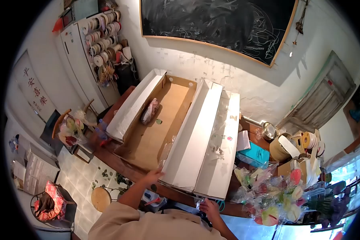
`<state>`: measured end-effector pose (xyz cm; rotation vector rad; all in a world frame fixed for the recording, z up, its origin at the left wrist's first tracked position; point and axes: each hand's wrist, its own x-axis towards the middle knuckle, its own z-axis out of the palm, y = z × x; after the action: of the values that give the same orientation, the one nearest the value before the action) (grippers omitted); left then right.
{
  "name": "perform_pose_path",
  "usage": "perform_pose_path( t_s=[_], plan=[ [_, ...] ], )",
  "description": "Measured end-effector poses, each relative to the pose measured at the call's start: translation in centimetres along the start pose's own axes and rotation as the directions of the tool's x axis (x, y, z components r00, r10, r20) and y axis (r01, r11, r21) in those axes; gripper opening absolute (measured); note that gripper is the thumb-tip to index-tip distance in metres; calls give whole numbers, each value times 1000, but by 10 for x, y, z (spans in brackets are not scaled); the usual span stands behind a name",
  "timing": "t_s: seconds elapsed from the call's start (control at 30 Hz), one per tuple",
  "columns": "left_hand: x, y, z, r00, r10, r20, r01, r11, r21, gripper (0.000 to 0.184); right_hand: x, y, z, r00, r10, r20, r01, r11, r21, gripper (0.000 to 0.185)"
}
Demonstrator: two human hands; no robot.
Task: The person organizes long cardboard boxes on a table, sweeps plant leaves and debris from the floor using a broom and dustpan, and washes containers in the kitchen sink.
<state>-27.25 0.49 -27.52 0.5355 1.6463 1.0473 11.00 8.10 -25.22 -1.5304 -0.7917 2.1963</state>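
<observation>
Beige shirt (160,224): wearer stands at the near edge of the wooden table (108,155), both arms forward as I watch from the room
Long carton (174,108): open on the table, brown cardboard inside, white outside; two long white panels (194,140) lie along its right side, clear film over the outer one
Wrapped bundle (150,112): inside the carton, towards its left wall, contents not legible; green leaf (159,121) loose just beside it
Left hand (153,177): at the carton's near end, fingers towards the inner panel; whether they grip or merely rest, I cannot tell
Right hand (209,207): low at the panels' near end, beside teal scissor handles (221,205); fingers bent near a shiny clear item, hold unconfirmed
Handling advice: steady the near corner with light, flat pressure, as thin cardboard would probably crease; keep film from snagging the fingers; mind the scissors at the table edge
</observation>
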Motion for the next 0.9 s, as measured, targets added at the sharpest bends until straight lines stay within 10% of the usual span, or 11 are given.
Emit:
perform_pose_path(
  t_s=[0.07,0.13,0.23,0.3,0.37,0.43,0.7,0.8,0.9],
  plan=[
    [-11,14,-13,983,-181,-13,154,871,-467,40,0,19,-17,982,-66,-176,52,995,-83,25],
    [0,-34,-36,996,-62,-60,41,953,-300,37,2,34,-30,834,-172,-524,87,979,-182,17],
    [0,-85,-21,985,83,-150,-91,995,-49,35,28,55,-46,488,-598,-636,215,788,-576,21],
    [4,-109,-15,949,202,-241,-180,977,113,37,46,56,-57,500,-749,-435,184,583,-791,26],
    [27,-131,-9,870,374,-321,-294,916,271,42,57,48,-51,653,-581,-486,157,731,-664,33],
    [29,-122,-3,893,302,-335,-217,939,267,42,119,93,-90,579,-765,-281,324,532,-782,29],
    [51,-121,8,861,302,-410,-80,875,477,26,89,33,-45,846,-305,-438,63,872,-485,39],
    [48,-103,14,849,229,-476,49,863,503,23,128,51,-75,726,-684,74,105,4,-994,29],
    [39,-85,8,889,137,-438,77,896,436,22,111,39,-66,805,-586,-88,111,295,-949,34]
  ],
)
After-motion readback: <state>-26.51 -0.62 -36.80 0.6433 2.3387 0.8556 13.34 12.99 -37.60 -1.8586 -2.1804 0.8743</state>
